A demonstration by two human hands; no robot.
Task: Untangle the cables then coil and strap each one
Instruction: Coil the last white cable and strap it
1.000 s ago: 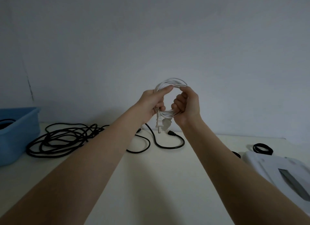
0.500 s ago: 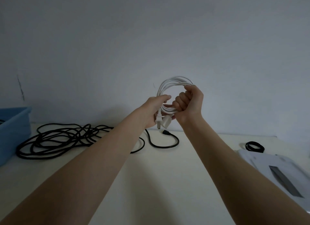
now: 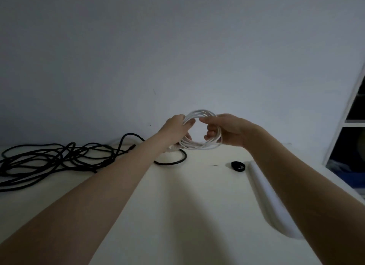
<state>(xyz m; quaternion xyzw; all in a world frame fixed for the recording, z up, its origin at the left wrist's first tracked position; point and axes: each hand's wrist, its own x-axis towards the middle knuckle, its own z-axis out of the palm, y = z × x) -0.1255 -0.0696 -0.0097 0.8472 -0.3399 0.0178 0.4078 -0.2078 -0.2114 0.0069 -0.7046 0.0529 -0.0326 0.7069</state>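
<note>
A pale table (image 3: 197, 215) filled the lower part of the view, set against a plain grey-white wall (image 3: 177, 47). Along the table's right side lay a white, rounded-edged object (image 3: 274, 203), partly hidden under the right forearm; what it was could not be made out. At the far right edge a white shelf frame (image 3: 343, 124) stood with dark compartments behind it. On the table's left side sprawled a black cable (image 3: 59, 160), loose and tangled in many overlapping loops, with one strand curving out toward the middle of the table and passing behind the left forearm. Both bare forearms reached in from the bottom corners and met above the table's far edge. Between them, held up in the air clear of the table, was the white cable (image 3: 199, 144), already wound into a round coil of several turns. The left hand (image 3: 175, 130) gripped the coil's left side, thumb over the strands and fingers curled behind them. The right hand (image 3: 227, 130) held the coil's right side, fingers curled through the loop and thumb stretched along its top. A small black strap (image 3: 238, 166), rolled into a ring, lay on the table just left of the white object, apart from both cables.
</note>
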